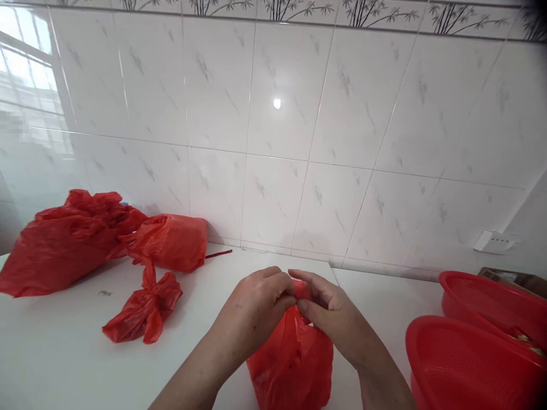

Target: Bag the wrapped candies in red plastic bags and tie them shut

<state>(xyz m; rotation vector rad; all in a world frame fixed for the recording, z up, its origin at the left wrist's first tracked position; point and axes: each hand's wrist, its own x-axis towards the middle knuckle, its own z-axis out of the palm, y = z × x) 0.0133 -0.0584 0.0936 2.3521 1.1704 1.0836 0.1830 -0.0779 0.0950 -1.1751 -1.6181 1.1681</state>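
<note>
L hand (262, 302) & R hand (335, 310): fingers clamped on red bag (294, 361) nr top. Thin plastic could tear there if tugged too hard.

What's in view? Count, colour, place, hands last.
held bag: 1, red, under hands
large bag: 1, red, left
boxy bag: 1, red, beside it
knotted bag: 1, red, left, nearer
blue bit: 1, blue, behind bags
stick: 1, red, by boxy bag
baskets: 2, red, right
pale pieces: count unclear, yellowish, in far basket
box: 1, brown, behind baskets
socket: 1, white, right
tabletop: perhaps 2 sections, white, below bags
tiled wall: 1, white, background
left hand: 1, bare, at held bag
right hand: 1, bare, likewise
</note>
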